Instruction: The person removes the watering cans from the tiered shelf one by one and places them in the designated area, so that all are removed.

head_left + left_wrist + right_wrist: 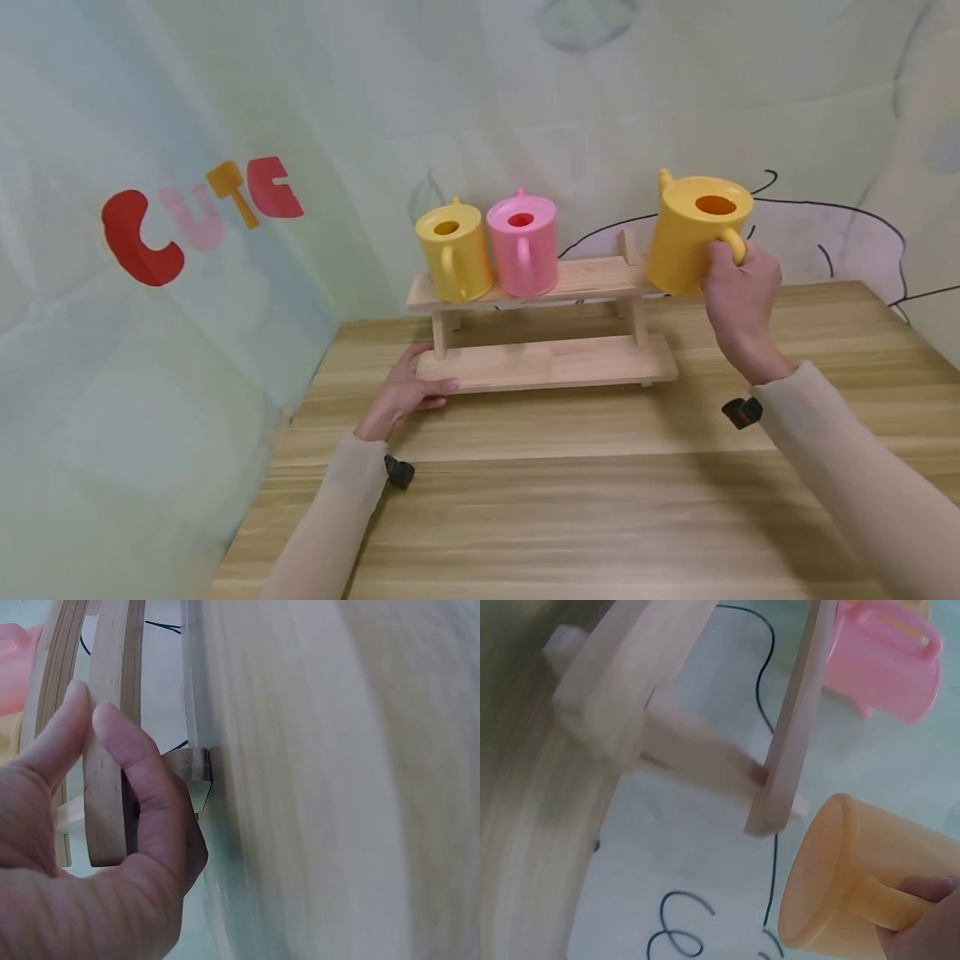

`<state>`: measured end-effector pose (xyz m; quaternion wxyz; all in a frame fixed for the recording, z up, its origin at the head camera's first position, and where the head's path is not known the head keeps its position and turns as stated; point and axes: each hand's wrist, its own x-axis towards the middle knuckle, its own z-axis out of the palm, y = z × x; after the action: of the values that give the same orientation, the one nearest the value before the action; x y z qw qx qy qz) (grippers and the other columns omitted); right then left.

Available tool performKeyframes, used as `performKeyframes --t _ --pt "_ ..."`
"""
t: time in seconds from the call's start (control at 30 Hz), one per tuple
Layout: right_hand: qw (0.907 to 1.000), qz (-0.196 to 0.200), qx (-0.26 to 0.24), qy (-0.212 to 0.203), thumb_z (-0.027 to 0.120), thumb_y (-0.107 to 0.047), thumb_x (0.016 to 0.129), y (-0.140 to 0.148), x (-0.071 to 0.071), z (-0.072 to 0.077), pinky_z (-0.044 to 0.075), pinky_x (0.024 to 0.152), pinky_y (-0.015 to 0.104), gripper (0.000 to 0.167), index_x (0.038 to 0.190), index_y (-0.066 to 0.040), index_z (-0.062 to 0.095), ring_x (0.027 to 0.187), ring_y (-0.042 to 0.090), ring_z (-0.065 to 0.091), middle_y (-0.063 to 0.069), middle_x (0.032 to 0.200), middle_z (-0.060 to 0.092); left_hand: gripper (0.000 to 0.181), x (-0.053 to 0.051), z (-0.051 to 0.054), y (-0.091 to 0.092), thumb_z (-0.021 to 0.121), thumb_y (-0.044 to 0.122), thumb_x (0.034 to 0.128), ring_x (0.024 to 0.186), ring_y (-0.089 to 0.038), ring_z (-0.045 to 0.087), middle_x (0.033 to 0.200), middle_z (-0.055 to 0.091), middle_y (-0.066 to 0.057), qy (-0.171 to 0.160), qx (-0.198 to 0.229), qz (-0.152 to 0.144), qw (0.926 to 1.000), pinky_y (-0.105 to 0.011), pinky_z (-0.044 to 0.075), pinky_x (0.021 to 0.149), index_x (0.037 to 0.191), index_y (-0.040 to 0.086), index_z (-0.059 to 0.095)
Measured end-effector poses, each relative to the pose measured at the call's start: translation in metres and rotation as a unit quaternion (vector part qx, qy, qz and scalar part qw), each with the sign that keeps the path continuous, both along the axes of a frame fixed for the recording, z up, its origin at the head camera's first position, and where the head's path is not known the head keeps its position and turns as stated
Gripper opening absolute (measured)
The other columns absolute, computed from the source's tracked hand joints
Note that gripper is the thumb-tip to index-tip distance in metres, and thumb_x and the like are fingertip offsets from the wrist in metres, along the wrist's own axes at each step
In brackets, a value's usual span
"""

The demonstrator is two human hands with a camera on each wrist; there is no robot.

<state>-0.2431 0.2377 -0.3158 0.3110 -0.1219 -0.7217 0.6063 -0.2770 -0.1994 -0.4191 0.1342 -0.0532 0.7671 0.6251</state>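
Note:
My right hand (742, 304) grips the handle of a yellow watering can (675, 242), held upright at the right end of the wooden rack's top shelf (592, 279). In the right wrist view that can (825, 877) appears beside the shelf end, apart from it. With thumb and curled fingers my left hand (405, 390) holds the left end of the lower shelf (525, 367); the left wrist view shows the board (109, 802) between thumb and fingers of that hand (112, 900). On the top shelf stand another yellow can (471, 258) and a pink can (536, 254), side by side.
The rack stands on a wood-grain table (570, 500) near its back edge. Behind hangs a pale curtain (360, 100) with black line drawings. Coloured letters, the red one (138, 237) leftmost, are on the left side. A small wooden upright (628, 247) rises behind the top shelf.

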Motion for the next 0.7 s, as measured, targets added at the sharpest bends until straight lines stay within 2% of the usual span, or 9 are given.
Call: performKeyframes --t 0.33,0.43,0.7 --pt "0.9986 -0.031 -0.030 -0.029 0.048 -0.021 0.106 0.048 0.009 -0.008 0.037 0.047 0.019 0.038 0.070 -0.010 0.051 0.053 0.008 0.045 -0.012 0.058 0.048 0.096 0.000 0.004 -0.003 0.079 -0.005 0.0966 0.074 -0.008 0.071 0.134 0.056 -0.023 0.000 -0.001 -0.003 1.0000 -0.018 0.064 0.063 0.172 0.014 0.022" --pt "0.9982 -0.043 -0.029 -0.030 0.047 -0.020 0.106 0.065 0.010 -0.014 0.037 0.046 0.019 0.039 0.069 -0.011 0.051 0.051 0.007 0.044 -0.013 0.056 0.047 0.096 -0.001 0.005 -0.003 0.078 -0.005 0.0969 0.075 -0.008 0.071 0.133 0.057 -0.022 -0.001 0.002 -0.004 1.0000 -0.018 0.064 0.063 0.172 0.015 0.022" --pt "0.9945 -0.075 -0.011 -0.072 0.045 -0.023 0.106 0.109 0.010 -0.037 0.037 0.046 0.019 0.041 0.067 -0.012 0.051 0.052 0.005 0.045 -0.016 0.055 0.047 0.094 -0.001 0.004 -0.004 0.077 -0.004 0.0982 0.076 -0.006 0.071 0.136 0.055 -0.023 0.000 0.007 -0.007 0.9999 -0.018 0.064 0.064 0.172 0.015 0.022"
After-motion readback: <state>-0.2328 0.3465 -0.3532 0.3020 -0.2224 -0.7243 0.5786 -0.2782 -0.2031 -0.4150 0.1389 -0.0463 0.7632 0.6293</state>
